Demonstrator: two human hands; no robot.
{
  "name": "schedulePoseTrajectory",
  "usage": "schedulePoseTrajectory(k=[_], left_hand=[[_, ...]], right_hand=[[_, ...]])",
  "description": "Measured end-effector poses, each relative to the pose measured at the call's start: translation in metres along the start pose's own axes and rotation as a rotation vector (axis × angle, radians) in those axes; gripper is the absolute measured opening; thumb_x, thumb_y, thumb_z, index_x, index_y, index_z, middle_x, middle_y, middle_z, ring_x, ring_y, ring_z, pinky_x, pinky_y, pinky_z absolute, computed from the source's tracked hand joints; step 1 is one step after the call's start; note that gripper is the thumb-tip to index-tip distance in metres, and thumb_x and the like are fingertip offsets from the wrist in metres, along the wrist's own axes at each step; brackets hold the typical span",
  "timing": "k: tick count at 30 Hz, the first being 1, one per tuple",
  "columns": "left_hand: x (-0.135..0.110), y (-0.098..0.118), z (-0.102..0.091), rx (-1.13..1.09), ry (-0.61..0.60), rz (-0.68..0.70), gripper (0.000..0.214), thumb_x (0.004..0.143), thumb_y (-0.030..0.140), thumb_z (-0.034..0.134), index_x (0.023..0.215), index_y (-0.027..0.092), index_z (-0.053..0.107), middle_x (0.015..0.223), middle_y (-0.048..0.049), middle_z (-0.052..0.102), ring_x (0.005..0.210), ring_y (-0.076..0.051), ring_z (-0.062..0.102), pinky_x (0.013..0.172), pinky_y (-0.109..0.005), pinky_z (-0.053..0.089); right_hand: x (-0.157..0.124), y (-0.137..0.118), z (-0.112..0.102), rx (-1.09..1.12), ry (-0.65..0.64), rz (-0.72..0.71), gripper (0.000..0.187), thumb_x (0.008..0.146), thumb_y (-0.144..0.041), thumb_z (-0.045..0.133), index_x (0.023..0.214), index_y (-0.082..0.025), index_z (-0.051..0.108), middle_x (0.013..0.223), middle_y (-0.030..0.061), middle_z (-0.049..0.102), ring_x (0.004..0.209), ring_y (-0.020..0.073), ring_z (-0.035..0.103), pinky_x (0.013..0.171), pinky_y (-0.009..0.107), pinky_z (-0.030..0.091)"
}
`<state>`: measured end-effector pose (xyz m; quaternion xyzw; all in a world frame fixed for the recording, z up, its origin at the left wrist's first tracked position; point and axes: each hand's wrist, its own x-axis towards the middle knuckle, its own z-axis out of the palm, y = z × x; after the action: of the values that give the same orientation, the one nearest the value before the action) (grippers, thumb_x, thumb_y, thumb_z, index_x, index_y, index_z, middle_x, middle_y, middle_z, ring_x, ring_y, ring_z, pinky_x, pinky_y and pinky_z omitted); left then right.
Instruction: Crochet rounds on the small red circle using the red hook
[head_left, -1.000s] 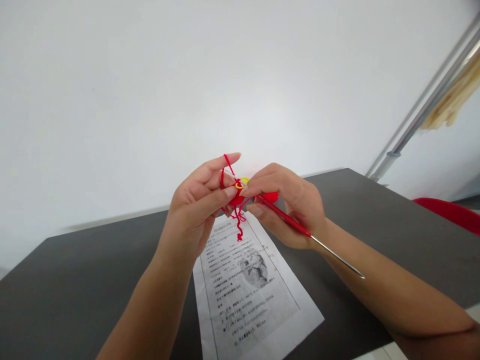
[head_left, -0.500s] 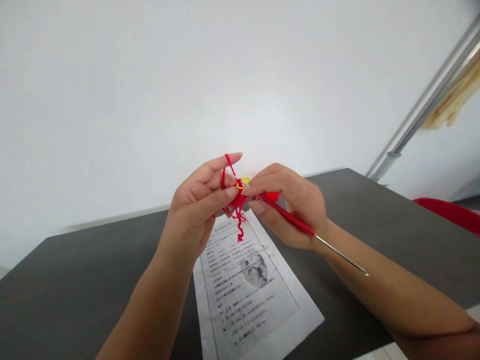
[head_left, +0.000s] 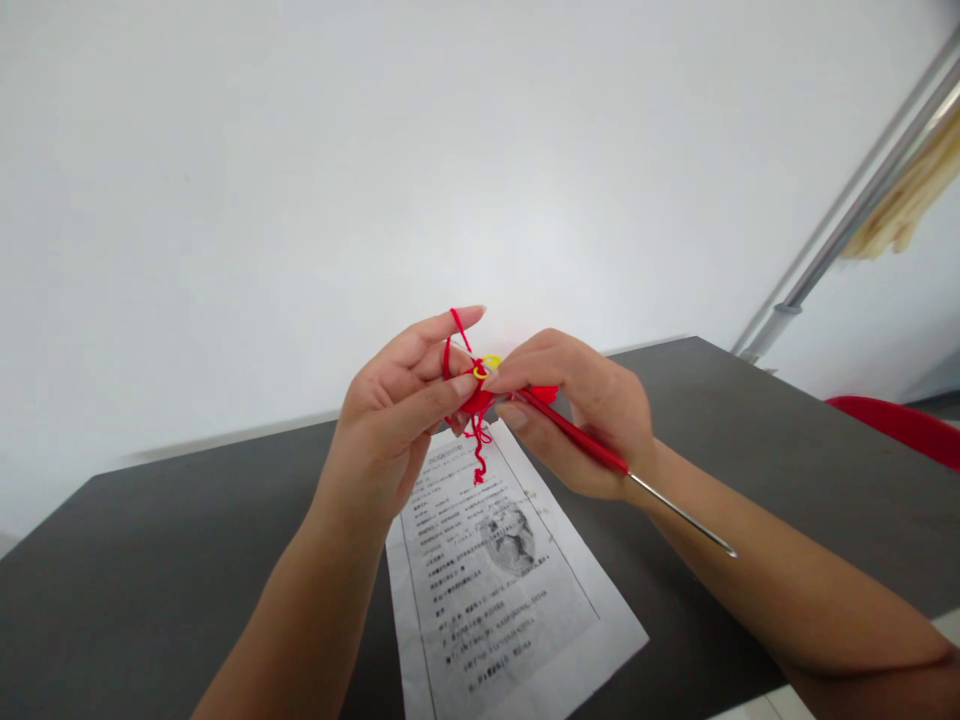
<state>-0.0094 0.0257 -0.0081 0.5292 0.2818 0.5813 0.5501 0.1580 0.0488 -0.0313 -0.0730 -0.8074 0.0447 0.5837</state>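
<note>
Between thumb and fingers, my left hand (head_left: 405, 390) pinches a small red crochet piece (head_left: 478, 398). Red yarn (head_left: 448, 358) runs over its raised index finger, and a short red tail (head_left: 480, 460) dangles below. A yellow ring-shaped marker (head_left: 490, 362) sits at the top of the piece. My right hand (head_left: 589, 410) is closed around the red grip of a metal crochet hook (head_left: 574, 432). The hook's front tip is at the piece, its exact place among the stitches too small to tell. Its bare metal rear end points down to the right.
A printed sheet (head_left: 517, 610) with text and a dark picture lies below my hands on the dark table (head_left: 187, 560). A white wall (head_left: 300, 180) rises behind. At right are a metal pole (head_left: 840, 220), hanging pale yellow strands (head_left: 907, 195) and a red chair edge (head_left: 892, 425).
Almost nothing differs. The rear end of the crochet hook has dipped very slightly, while both hands keep their grips in the same place.
</note>
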Motion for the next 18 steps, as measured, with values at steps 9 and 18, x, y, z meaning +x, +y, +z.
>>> schedulePoseTrajectory(k=[9, 18], left_hand=[[0.0002, 0.0001, -0.0008, 0.001, -0.011, 0.002, 0.041, 0.07, 0.011, 0.076, 0.11, 0.017, 0.072, 0.071, -0.0007, 0.067, 0.059, -0.012, 0.06, 0.052, -0.022, 0.044], [0.0004, -0.0018, -0.0012, -0.018, -0.028, 0.003, 0.04, 0.071, 0.01, 0.074, 0.111, 0.017, 0.073, 0.07, 0.0008, 0.066, 0.058, -0.01, 0.058, 0.052, -0.02, 0.043]], right_hand=[[-0.0014, 0.0005, 0.0005, -0.015, 0.004, 0.0, 0.009, 0.095, -0.015, 0.06, 0.103, -0.018, 0.063, 0.092, 0.0056, 0.074, 0.084, 0.0146, 0.069, 0.076, 0.027, 0.058], [-0.0007, 0.0004, 0.0006, -0.023, -0.002, -0.015, 0.009, 0.095, -0.013, 0.059, 0.102, -0.016, 0.063, 0.092, 0.006, 0.074, 0.085, 0.0131, 0.067, 0.076, 0.026, 0.058]])
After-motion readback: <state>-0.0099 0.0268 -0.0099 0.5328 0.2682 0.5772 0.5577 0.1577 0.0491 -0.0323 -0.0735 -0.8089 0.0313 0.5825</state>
